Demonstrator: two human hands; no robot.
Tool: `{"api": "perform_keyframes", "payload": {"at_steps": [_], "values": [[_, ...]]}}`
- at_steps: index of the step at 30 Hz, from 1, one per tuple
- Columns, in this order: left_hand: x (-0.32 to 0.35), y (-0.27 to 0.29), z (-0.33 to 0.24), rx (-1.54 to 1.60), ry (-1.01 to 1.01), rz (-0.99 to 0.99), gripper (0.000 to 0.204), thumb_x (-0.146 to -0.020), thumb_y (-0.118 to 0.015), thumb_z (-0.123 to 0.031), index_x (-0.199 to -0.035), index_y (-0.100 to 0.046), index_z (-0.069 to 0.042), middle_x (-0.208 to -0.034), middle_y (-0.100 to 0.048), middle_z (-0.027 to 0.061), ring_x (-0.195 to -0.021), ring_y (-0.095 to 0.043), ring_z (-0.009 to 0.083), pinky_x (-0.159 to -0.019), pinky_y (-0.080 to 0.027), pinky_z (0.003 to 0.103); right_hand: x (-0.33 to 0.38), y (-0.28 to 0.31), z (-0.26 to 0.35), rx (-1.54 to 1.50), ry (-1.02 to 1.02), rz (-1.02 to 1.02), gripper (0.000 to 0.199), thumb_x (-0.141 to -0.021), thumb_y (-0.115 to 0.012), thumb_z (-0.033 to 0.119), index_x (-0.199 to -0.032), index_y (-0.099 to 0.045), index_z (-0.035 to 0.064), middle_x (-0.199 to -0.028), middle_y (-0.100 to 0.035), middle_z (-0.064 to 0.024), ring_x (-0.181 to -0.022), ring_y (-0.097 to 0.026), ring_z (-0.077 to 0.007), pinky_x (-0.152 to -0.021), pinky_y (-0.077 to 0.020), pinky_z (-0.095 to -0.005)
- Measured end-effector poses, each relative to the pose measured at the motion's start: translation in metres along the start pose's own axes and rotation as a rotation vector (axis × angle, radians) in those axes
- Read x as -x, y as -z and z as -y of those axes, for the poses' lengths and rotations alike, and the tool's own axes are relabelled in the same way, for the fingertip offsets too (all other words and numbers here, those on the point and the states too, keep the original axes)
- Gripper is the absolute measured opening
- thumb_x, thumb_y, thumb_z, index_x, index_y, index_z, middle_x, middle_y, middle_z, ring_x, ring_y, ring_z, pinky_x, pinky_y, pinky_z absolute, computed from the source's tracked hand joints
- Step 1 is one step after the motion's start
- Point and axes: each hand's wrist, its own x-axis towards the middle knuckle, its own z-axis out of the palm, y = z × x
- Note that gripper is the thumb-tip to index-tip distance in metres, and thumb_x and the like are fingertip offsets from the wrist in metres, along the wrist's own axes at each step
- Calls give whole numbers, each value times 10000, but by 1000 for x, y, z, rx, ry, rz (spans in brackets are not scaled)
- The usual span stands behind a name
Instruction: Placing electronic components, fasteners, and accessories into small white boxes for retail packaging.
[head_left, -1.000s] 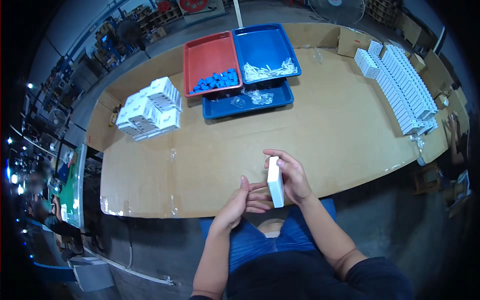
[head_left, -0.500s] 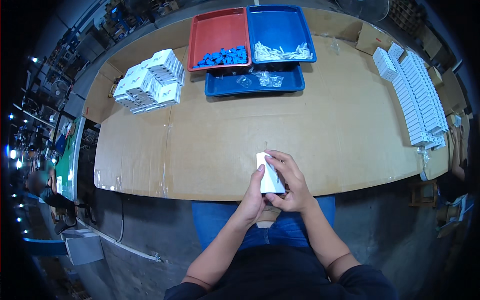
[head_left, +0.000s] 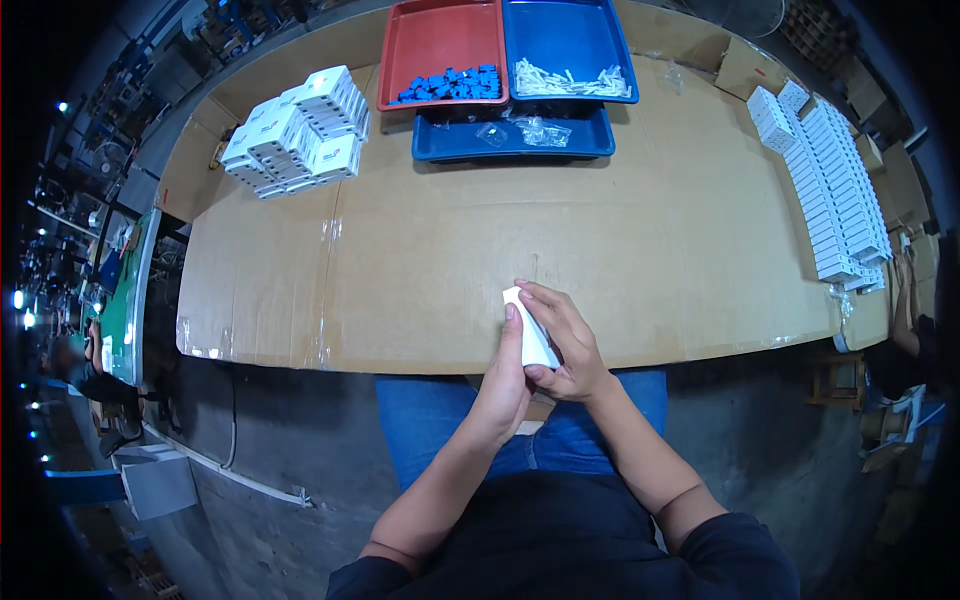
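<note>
A small white box (head_left: 538, 345) is held between my two hands, tilted, just above the front edge of the cardboard-covered table (head_left: 430, 260). My left hand (head_left: 503, 388) closes on its left side, the thumb lying up along it. My right hand (head_left: 572, 345) wraps over the far end and right side, its thumb at the near end. The fingers cover much of the box, and its underside is hidden.
White boxes (head_left: 290, 140) are stacked at the left; long rows of them (head_left: 835, 190) stand at the right. At the back, a red tray (head_left: 440, 35) holds blue parts, a blue tray (head_left: 565, 35) white pieces, and a lower blue tray (head_left: 460, 145) clear plastic. People sit at both sides.
The view has tilted, so the table and trays sit higher in the picture. Both hands still hold the white box, which is turned so that less of its broad face shows.
</note>
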Motion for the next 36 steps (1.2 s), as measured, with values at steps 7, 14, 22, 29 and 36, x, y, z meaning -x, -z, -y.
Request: {"api": "perform_keyframes", "payload": {"at_steps": [7,14,22,29,36], "values": [[6,1,-1,15,-32,-10,609,-1113,-360,-567,-1470,-457,-83,-1289,-612,93,-1192,-628,185,-997,-540,347,0,-6,2,-24,22,-14,771,-938,-681,499,-1444,-541,-65,-1397,-567,-308,-1241,-601,-456,-1031,-503,-484],[1,9,2,37,-2,18,568,-1113,-400,-545,-1446,-483,-93,-1235,-638,68,-1087,-651,141,-908,-548,307,3,-13,0,11,27,-71,767,-985,-611,559,-1390,-589,-92,-1369,-579,-322,-1215,-617,-451,-989,-538,-476],[-4,2,10,-40,-69,-47,567,-1111,-398,-554,-1432,-490,-95,-1206,-625,47,-1065,-628,107,-875,-535,280,7,-16,-5,43,60,-120,817,-1046,-464,603,-1364,-582,-140,-1359,-573,-352,-1189,-630,-476,-982,-544,-477],[-10,7,17,-95,-98,-41,583,-1108,-389,-568,-1411,-490,-80,-1208,-613,47,-1070,-624,103,-885,-534,270,8,-14,-7,36,56,-106,828,-1052,-445,603,-1372,-564,-151,-1358,-567,-362,-1190,-627,-488,-989,-538,-484],[-17,13,20,-104,-86,-78,598,-1103,-398,-567,-1396,-490,-54,-1207,-614,64,-1096,-631,119,-920,-535,285,10,-15,-9,26,21,-90,820,-1054,-448,594,-1370,-564,-153,-1353,-568,-364,-1190,-626,-489,-988,-540,-486]]}}
